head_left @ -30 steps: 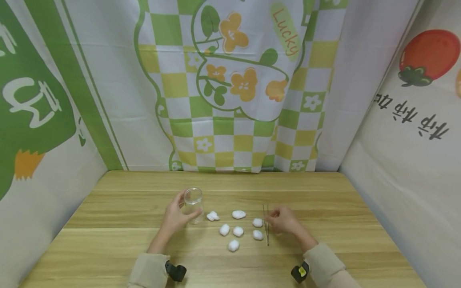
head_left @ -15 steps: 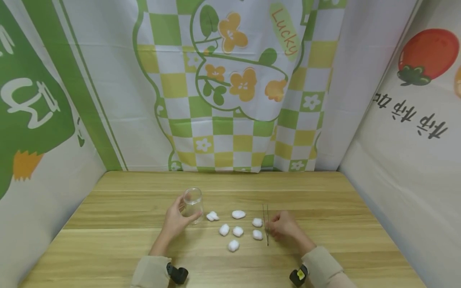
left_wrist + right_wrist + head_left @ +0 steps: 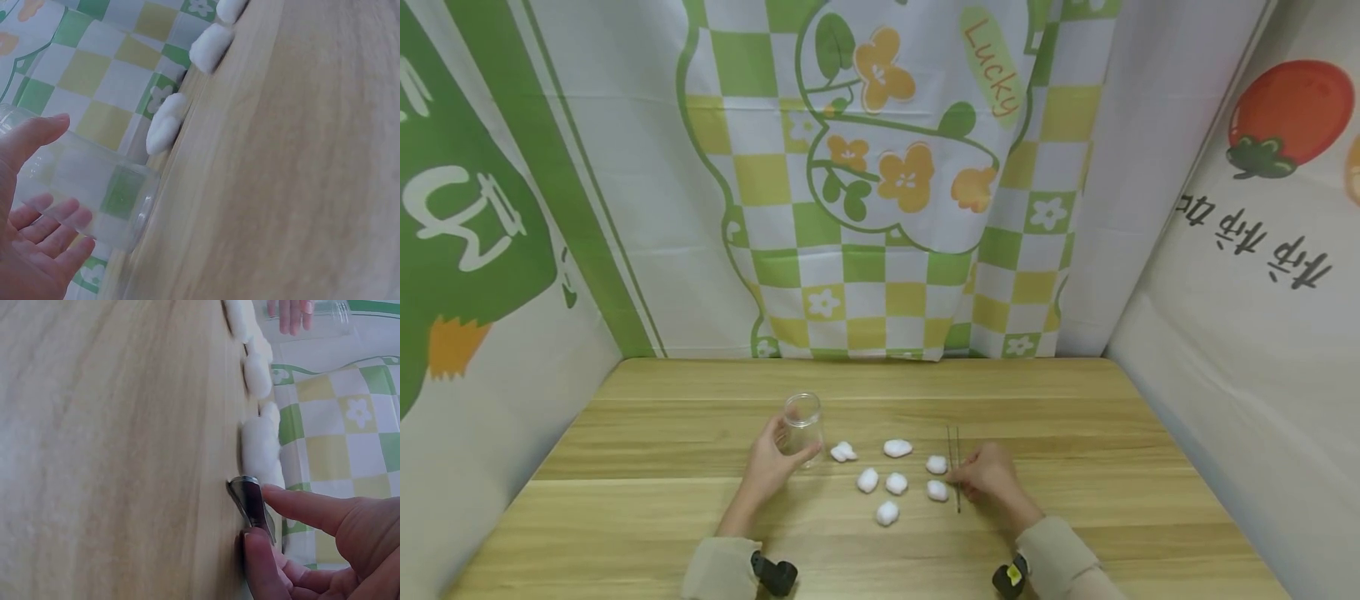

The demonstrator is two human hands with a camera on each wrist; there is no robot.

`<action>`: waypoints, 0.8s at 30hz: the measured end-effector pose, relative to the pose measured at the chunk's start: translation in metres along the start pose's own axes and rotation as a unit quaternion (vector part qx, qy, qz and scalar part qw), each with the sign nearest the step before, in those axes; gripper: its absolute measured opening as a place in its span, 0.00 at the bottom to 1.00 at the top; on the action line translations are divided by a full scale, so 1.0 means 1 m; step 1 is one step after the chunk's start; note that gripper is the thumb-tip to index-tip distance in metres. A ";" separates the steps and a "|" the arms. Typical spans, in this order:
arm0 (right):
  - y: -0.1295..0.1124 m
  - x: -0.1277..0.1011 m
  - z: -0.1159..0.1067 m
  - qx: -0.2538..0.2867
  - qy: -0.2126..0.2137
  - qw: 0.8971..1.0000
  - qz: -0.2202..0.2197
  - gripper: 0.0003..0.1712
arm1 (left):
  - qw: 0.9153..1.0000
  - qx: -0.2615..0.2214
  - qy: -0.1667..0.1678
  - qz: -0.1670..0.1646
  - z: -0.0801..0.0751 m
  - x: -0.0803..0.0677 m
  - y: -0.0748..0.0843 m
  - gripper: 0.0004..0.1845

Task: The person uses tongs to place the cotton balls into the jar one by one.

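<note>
My left hand [image 3: 786, 443] grips a clear empty glass jar [image 3: 803, 423] standing upright on the wooden table [image 3: 625, 492]. The left wrist view shows the thumb above the jar [image 3: 94, 187] and the fingers [image 3: 47, 228] behind the glass. Several white cotton balls [image 3: 896, 482] lie loose on the table between my hands. Thin metal tweezers [image 3: 955, 454] lie flat just right of them. My right hand [image 3: 958, 477] pinches the tweezers near their middle. In the right wrist view the forefinger and thumb close on the steel tweezers [image 3: 251, 501], with a cotton ball [image 3: 260, 449] right beside them.
Printed cloth panels wall in the table at the back [image 3: 880, 208], left [image 3: 467, 275] and right [image 3: 1255, 275]. Bare wood stretches out to both sides of the hands and along the near edge.
My right hand has slid a little nearer along the tweezers and its fingers have closed on them. The left hand and jar have stayed put.
</note>
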State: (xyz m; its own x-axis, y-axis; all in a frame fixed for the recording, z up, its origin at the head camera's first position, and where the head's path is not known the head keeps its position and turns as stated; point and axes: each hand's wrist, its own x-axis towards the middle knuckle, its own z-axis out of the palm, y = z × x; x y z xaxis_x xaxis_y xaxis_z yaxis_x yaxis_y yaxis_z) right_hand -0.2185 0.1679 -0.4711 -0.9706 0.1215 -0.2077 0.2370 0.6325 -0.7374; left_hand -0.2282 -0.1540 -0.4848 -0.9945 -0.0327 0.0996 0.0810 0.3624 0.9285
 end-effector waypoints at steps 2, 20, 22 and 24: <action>0.000 0.000 0.000 -0.017 0.006 1.000 -0.008 0.14 | 1.000 0.002 0.000 -0.003 0.000 0.000 0.000 0.37; -0.003 -0.001 0.003 -0.065 0.027 0.998 -0.010 0.17 | 1.000 0.001 -0.005 -0.009 0.003 -0.003 -0.003 0.38; -0.003 -0.001 0.003 -0.063 0.028 0.998 -0.013 0.16 | 1.000 0.001 -0.006 -0.010 0.003 -0.004 -0.003 0.38; -0.002 -0.001 0.002 -0.068 0.032 0.997 -0.022 0.13 | 1.000 0.003 -0.005 -0.009 0.003 -0.004 -0.003 0.38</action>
State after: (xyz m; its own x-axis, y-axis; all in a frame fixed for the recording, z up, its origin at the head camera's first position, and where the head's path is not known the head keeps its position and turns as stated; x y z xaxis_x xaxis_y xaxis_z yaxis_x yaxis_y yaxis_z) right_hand -0.2176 0.1651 -0.4704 -0.9815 0.1382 -0.1326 0.1914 0.7356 -0.6498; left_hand -0.2248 -0.1520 -0.4890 -0.9965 -0.0302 0.0783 0.0617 0.3680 0.9278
